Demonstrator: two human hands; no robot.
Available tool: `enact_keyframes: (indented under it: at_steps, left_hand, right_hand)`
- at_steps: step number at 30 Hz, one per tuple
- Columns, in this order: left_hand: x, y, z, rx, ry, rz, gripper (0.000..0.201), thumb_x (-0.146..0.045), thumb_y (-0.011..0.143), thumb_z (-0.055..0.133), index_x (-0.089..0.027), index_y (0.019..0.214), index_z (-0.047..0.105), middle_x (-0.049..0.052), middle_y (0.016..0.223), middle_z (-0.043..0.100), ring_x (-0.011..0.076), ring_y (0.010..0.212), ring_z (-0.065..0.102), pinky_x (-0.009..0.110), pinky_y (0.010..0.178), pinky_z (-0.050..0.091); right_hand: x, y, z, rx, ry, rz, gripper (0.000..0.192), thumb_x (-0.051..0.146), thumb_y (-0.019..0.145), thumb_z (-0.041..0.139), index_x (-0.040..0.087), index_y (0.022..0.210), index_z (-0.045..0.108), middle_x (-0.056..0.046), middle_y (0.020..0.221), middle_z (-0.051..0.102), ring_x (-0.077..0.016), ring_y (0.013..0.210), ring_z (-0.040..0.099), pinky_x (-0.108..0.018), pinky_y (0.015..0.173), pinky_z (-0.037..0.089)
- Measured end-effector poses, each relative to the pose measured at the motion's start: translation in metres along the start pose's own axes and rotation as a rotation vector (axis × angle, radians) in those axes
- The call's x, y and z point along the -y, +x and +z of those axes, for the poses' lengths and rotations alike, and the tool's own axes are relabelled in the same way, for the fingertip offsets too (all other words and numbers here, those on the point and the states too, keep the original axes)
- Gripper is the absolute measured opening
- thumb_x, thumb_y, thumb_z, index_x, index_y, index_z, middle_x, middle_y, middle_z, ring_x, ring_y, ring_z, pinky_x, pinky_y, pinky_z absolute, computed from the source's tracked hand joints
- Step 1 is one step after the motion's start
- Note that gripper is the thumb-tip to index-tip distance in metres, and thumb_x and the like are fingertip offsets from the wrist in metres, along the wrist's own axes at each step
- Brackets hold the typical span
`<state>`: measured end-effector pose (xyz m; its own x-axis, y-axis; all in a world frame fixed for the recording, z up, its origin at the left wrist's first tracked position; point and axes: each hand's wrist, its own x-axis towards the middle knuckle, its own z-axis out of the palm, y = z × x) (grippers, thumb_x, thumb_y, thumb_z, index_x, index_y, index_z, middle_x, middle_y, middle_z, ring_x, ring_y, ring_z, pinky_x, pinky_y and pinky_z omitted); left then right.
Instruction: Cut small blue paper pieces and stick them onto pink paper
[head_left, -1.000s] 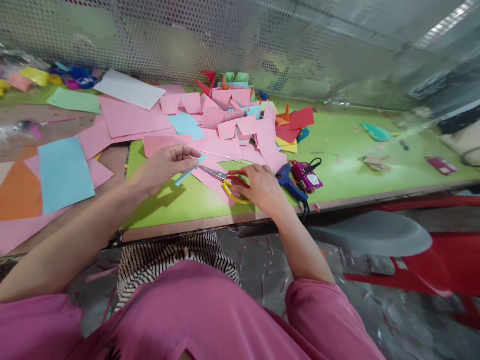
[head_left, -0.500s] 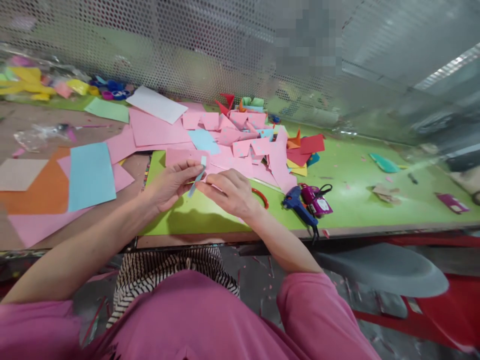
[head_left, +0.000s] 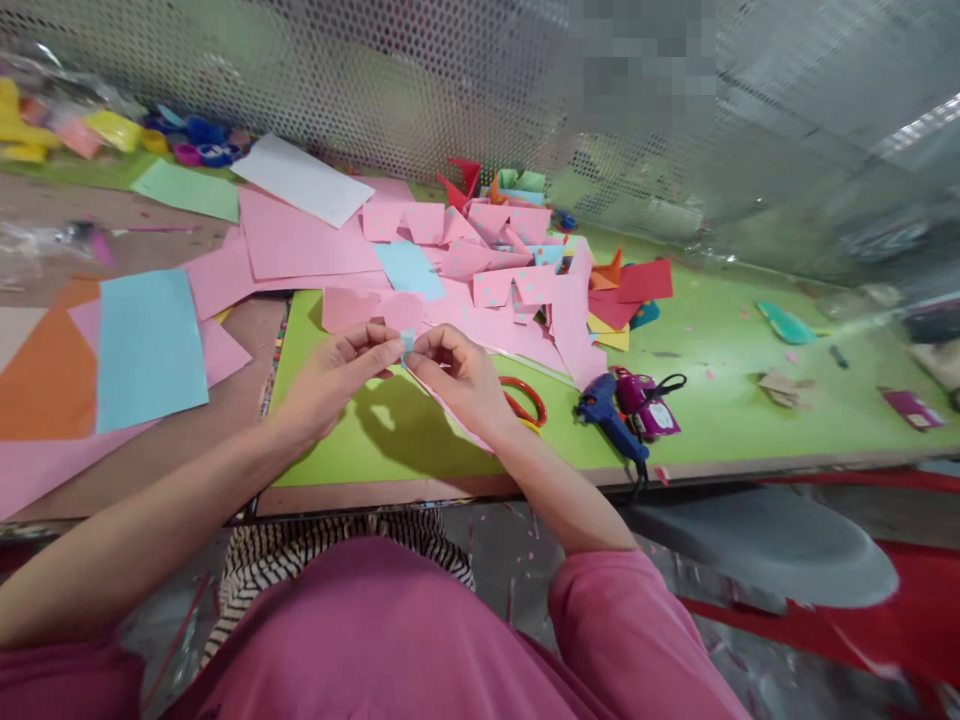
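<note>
1. Pinching a small strip of light-blue paper (head_left: 407, 345), the left hand (head_left: 341, 375) has its grip closed, thumb against fingers, at the left side of the strip.
2. The right hand (head_left: 466, 378) holds the same strip from the right; its grip is also closed, with thumb and fingertips together.
3. This strip is between the two hands, above the near part of the green-topped table (head_left: 720, 410).
4. Just right of the right hand are the red-orange and yellow looped handles of scissors (head_left: 529, 398), partly hidden by the forearm.
5. Farther right lies a blue plastic glue gun (head_left: 611, 420), beside a shiny purple object with a black loop (head_left: 649, 408).
6. Behind the hands, toward the far side, folded pink papers with blue dots (head_left: 495, 288) overlap in a pile.
7. At the left lies a rectangular light-blue paper sheet (head_left: 152, 350), next to an orange sheet (head_left: 52, 370).
</note>
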<state>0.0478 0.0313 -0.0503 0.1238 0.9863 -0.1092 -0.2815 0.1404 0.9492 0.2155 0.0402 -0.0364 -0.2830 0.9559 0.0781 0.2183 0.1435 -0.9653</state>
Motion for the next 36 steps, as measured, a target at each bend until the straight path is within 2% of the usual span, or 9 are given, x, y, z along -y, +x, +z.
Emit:
enact_keyframes:
  at_steps: [6, 9, 13, 16, 21, 23, 25, 29, 36]
  left_hand:
    - [-0.002, -0.004, 0.001, -0.068, 0.172, 0.046, 0.024, -0.041, 0.070, 0.080, -0.023, 0.079, 0.068, -0.001, 0.077, 0.064, 0.0139, 0.071, 0.055, 0.029, 0.070, 0.047]
    - [-0.004, -0.008, 0.002, -0.013, 0.209, 0.039, 0.020, -0.039, 0.072, 0.078, -0.023, 0.078, 0.068, 0.000, 0.075, 0.065, 0.0148, 0.071, 0.057, 0.029, 0.068, 0.046]
    - [-0.007, -0.013, 0.002, 0.056, 0.248, 0.037, 0.015, -0.035, 0.077, 0.075, -0.022, 0.078, 0.067, -0.001, 0.074, 0.064, 0.0144, 0.069, 0.057, 0.028, 0.064, 0.045]
    - [-0.010, -0.014, 0.002, 0.073, 0.266, 0.047, 0.019, -0.040, 0.083, 0.070, -0.022, 0.078, 0.067, 0.000, 0.074, 0.064, 0.0148, 0.070, 0.057, 0.028, 0.066, 0.046]
    - [-0.007, -0.013, 0.002, 0.173, 0.200, 0.035, 0.028, -0.042, 0.073, 0.082, -0.023, 0.090, 0.071, 0.003, 0.090, 0.073, 0.0196, 0.084, 0.066, 0.031, 0.076, 0.051]
    - [-0.007, -0.013, 0.002, 0.154, 0.214, 0.051, 0.022, -0.038, 0.076, 0.079, -0.022, 0.088, 0.071, 0.003, 0.090, 0.074, 0.0184, 0.082, 0.066, 0.030, 0.075, 0.051]
    - [-0.009, -0.013, 0.002, 0.091, 0.265, 0.051, 0.016, -0.037, 0.081, 0.073, -0.022, 0.086, 0.070, 0.002, 0.083, 0.074, 0.0153, 0.071, 0.062, 0.028, 0.065, 0.047]
    - [-0.015, -0.013, 0.002, 0.021, 0.377, 0.005, 0.017, -0.039, 0.085, 0.066, -0.022, 0.085, 0.071, 0.002, 0.077, 0.074, 0.0128, 0.058, 0.052, 0.027, 0.053, 0.036]
    - [-0.015, -0.011, 0.001, 0.034, 0.366, 0.009, 0.015, -0.034, 0.086, 0.066, -0.020, 0.086, 0.072, 0.002, 0.079, 0.076, 0.0154, 0.074, 0.067, 0.027, 0.072, 0.049]
  right_hand:
    - [-0.004, -0.002, -0.004, 0.022, 0.027, -0.015, 0.026, 0.045, 0.084, 0.072, 0.023, 0.093, 0.061, 0.004, 0.080, 0.054, -0.0097, 0.066, 0.045, -0.025, 0.058, 0.038]
    - [-0.002, -0.001, -0.006, -0.002, 0.059, -0.026, 0.031, 0.051, 0.086, 0.071, 0.024, 0.096, 0.061, 0.004, 0.078, 0.054, -0.0099, 0.064, 0.045, -0.025, 0.056, 0.037]
    - [0.002, -0.001, -0.005, 0.014, 0.126, -0.023, 0.030, 0.050, 0.086, 0.072, 0.022, 0.084, 0.061, 0.003, 0.076, 0.056, -0.0089, 0.063, 0.044, -0.025, 0.053, 0.035]
    - [0.003, -0.001, -0.003, 0.003, 0.233, -0.020, 0.033, 0.052, 0.085, 0.073, 0.023, 0.082, 0.059, 0.005, 0.069, 0.053, -0.0077, 0.057, 0.041, -0.025, 0.049, 0.031]
    - [0.000, 0.001, -0.004, -0.019, 0.334, -0.016, 0.031, 0.051, 0.087, 0.072, 0.024, 0.084, 0.057, 0.009, 0.061, 0.048, -0.0050, 0.044, 0.031, -0.024, 0.040, 0.023]
    - [-0.001, 0.001, -0.005, -0.023, 0.347, 0.000, 0.032, 0.052, 0.086, 0.073, 0.023, 0.084, 0.058, 0.008, 0.063, 0.051, -0.0045, 0.044, 0.031, -0.023, 0.038, 0.022]
    - [-0.002, 0.002, -0.006, -0.034, 0.361, 0.017, 0.034, 0.053, 0.083, 0.076, 0.023, 0.084, 0.059, 0.007, 0.067, 0.054, -0.0043, 0.045, 0.032, -0.022, 0.037, 0.023]
    - [-0.003, 0.003, -0.007, -0.038, 0.385, 0.035, 0.035, 0.053, 0.082, 0.077, 0.022, 0.085, 0.060, 0.006, 0.070, 0.057, -0.0045, 0.049, 0.036, -0.020, 0.038, 0.023]
    - [0.000, 0.002, -0.007, 0.012, 0.398, 0.032, 0.033, 0.050, 0.084, 0.076, 0.021, 0.089, 0.062, 0.005, 0.069, 0.058, -0.0043, 0.050, 0.038, -0.021, 0.040, 0.025]
